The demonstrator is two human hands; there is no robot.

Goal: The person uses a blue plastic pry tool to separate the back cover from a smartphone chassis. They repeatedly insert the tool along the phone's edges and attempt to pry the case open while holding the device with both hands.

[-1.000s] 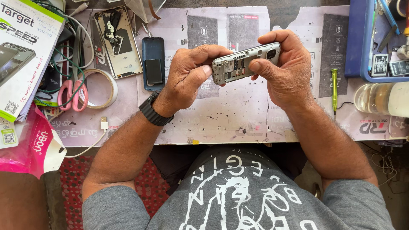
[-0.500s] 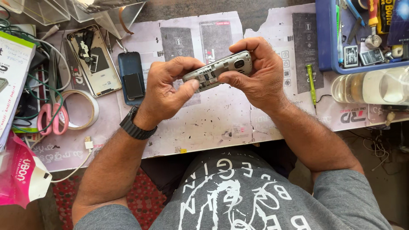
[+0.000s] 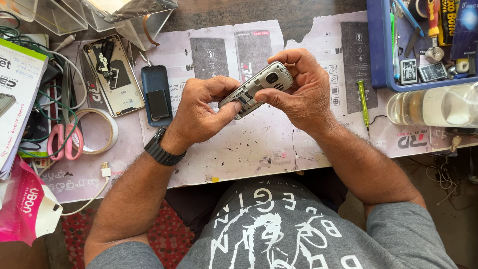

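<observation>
Cluttered paper-covered table point(image 3: 259, 149) | silver phone shell point(image 3: 256, 88) held above centre | left hand point(image 3: 201, 112) pinching near end, right hand point(image 3: 303, 94) clamped round far end | risk: thumb slip, shell dropping onto table

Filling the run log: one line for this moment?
left hand: grips silver phone body | right hand: grips its top end | blue phone, green screwdriver, pink scissors: on table

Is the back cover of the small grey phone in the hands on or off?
Off: the phone shows its bare inner frame and camera hole, held between left hand and right hand.
</observation>
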